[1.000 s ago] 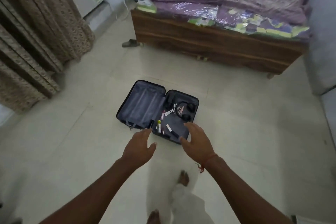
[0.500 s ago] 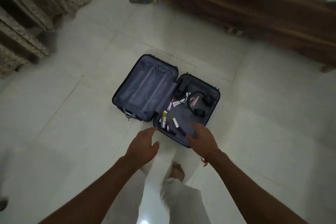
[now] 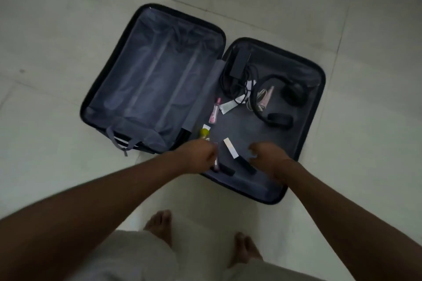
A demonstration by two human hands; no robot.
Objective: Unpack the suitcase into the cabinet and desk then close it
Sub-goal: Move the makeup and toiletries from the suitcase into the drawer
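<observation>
A dark suitcase [image 3: 318,107] lies open flat on the floor. Its left half [image 3: 155,80] holds only grey lining and straps. The right half holds black headphones [image 3: 279,120], a black charger with cable [image 3: 239,63], a pink tube [image 3: 214,112], a yellow-capped bottle [image 3: 204,132], a white strip [image 3: 230,147] and two small black pieces [image 3: 247,165]. My left hand [image 3: 198,155] reaches in at the near edge, its curled fingers against a thin purple tube [image 3: 216,163]; motion blur hides any grip. My right hand [image 3: 270,158] hovers loosely curled over the black pieces, holding nothing.
Pale floor tiles [image 3: 68,29] surround the suitcase on all sides. My bare feet [image 3: 159,226] stand just in front of its near edge. Neither the cabinet nor the desk is in view.
The view has dropped and closed in on the suitcase; the bed and curtain are out of sight. Both hands have moved forward and down into the right half.
</observation>
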